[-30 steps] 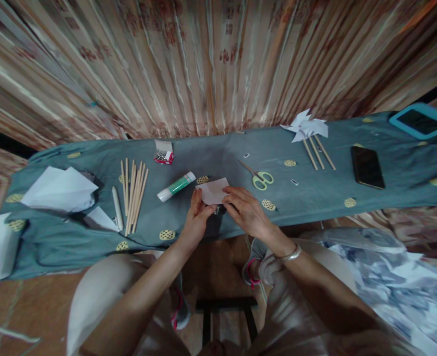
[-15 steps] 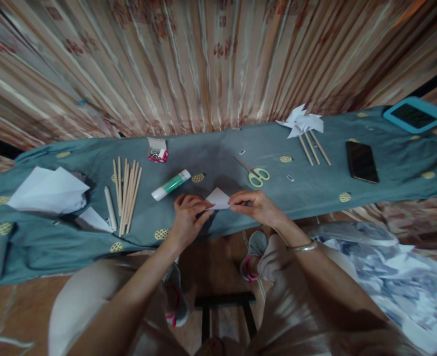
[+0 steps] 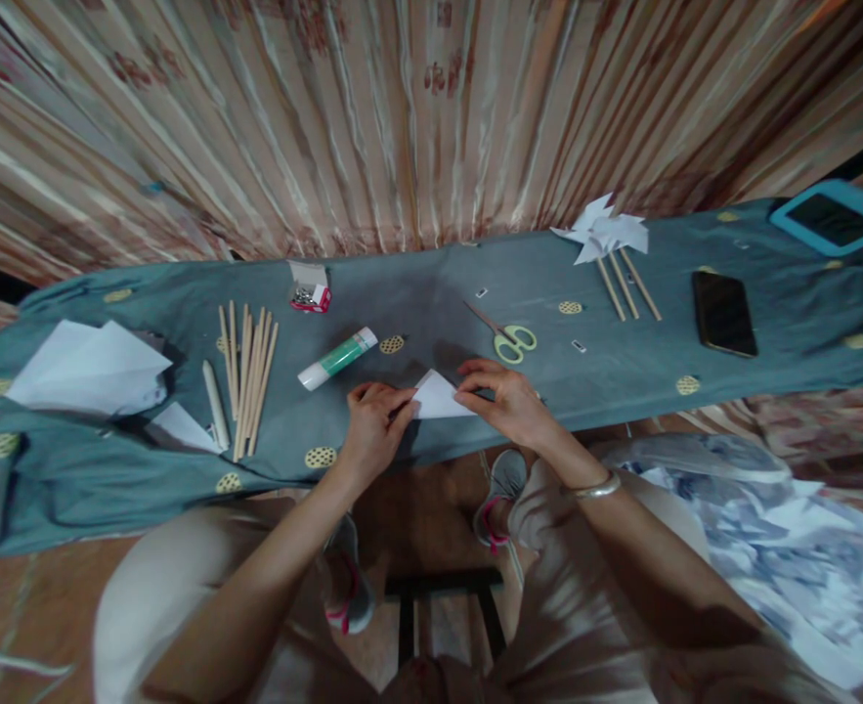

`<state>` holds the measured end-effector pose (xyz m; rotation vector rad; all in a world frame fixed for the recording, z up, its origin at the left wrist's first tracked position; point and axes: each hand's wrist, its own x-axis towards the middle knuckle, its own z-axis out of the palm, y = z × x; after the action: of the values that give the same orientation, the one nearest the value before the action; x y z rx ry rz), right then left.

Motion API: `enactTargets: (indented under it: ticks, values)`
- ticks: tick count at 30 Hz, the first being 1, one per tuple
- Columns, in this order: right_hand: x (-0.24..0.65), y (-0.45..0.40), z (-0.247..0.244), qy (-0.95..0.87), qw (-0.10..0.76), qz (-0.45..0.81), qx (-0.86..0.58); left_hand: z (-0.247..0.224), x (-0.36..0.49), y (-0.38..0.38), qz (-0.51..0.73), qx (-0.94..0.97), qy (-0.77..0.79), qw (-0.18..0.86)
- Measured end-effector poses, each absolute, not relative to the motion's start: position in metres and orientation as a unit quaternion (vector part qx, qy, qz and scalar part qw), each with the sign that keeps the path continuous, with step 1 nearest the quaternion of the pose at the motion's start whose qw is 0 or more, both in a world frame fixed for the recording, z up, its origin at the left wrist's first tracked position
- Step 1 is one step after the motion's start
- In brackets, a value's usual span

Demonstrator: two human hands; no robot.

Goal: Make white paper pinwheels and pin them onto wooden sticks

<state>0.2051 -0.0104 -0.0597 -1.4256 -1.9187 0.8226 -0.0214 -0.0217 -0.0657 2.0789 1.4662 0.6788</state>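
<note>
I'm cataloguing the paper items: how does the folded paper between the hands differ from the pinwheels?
The folded paper looks roughly triangular; the pinwheels have several pointed blades. The folded paper is pinched by the left hand and right hand; the pinwheels lie on the cloth, untouched. The pinwheels have wooden sticks; the folded paper shows none. Both are white.

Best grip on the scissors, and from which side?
I'd take the scissors by the green handles, from the near right, just beyond the right hand. They lie flat, handles toward the near right, blades pointing far left, so this should keep the grip off the blades.
</note>
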Motion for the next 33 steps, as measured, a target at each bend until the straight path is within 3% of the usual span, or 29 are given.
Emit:
enactTargets:
  ticks: [6,11,14,33]
  values:
    - [0.198,-0.008,-0.065,-0.729,0.285,0.275,-0.559,-0.064,-0.020,-0.022,0.256,0.768,0.555,0.191]
    - [0.191,-0.008,-0.065,-0.723,0.283,0.250,-0.579,-0.061,-0.013,-0.037,0.255,0.865,0.426,0.075]
    - [0.188,-0.010,-0.066,-0.719,0.290,0.234,-0.587,-0.070,-0.007,-0.048,0.234,0.897,0.371,0.061]
    - [0.184,-0.008,-0.071,-0.713,0.304,0.209,-0.596,-0.085,-0.005,-0.055,0.194,0.902,0.384,0.031]
